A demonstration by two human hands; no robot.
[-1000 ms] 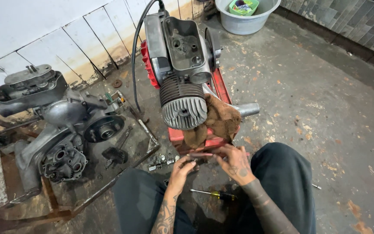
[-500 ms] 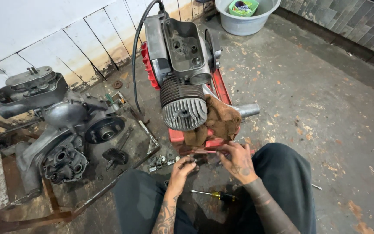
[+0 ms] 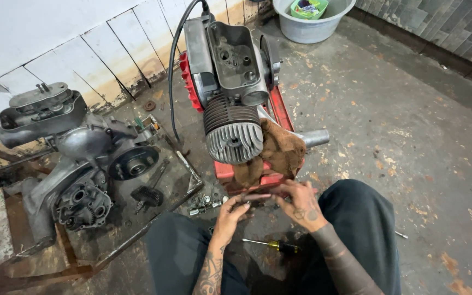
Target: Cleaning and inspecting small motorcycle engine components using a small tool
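Crouching on a stained concrete floor, we hold a small dark part [image 3: 253, 198] between both hands, just below the engine [image 3: 230, 82] that stands upright on its red stand [image 3: 230, 173]. Our left hand [image 3: 230, 212] pinches one end of the part with the fingertips closed on it, while our right hand [image 3: 300, 201] curls over the other end, fingers bent around it; what kind of piece it is we cannot tell, for it is too small and half covered. We keep it low and close to the finned cylinder head [image 3: 234, 141], where a brown rag [image 3: 277, 151] hangs over the stand, seemingly to catch oil. A yellow-handled screwdriver [image 3: 273, 245] lies on the floor between our knees, within easy reach. Loose bolts and sockets [image 3: 206, 202] sit in a cluster just left of our hands. A second engine casing [image 3: 75, 164] rests on a metal tray [image 3: 187, 169] near the wall, and a grey tub [image 3: 312, 24] stands well apart.
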